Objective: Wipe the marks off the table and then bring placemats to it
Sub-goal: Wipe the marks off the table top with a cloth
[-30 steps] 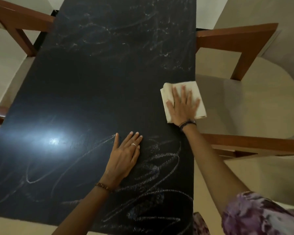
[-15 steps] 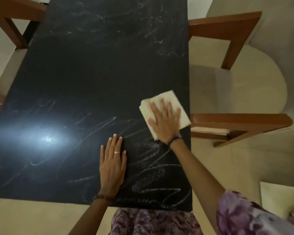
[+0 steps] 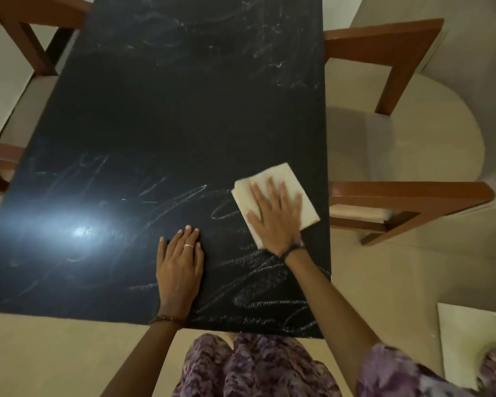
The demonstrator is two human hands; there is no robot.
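Observation:
A long black table (image 3: 184, 116) fills the view, covered with white chalk marks (image 3: 258, 293) near its front right corner and fainter smears at the far end. A folded cream cloth (image 3: 297, 186) lies flat near the right edge. My right hand (image 3: 275, 219) presses on the cloth with straight, spread fingers. My left hand (image 3: 179, 265) rests flat on the tabletop, left of the cloth and close to the front edge, with a ring on one finger. No placemats are in view.
A wooden armchair with a pale cushion (image 3: 407, 144) stands tight against the table's right side. Another wooden chair (image 3: 20, 32) sits at the far left. A pale sheet or mat (image 3: 470, 339) lies on the floor at lower right.
My right hand has slid the cloth from the right edge toward me over the chalk marks. My left hand has stayed flat on the table, shifting slightly nearer the front edge.

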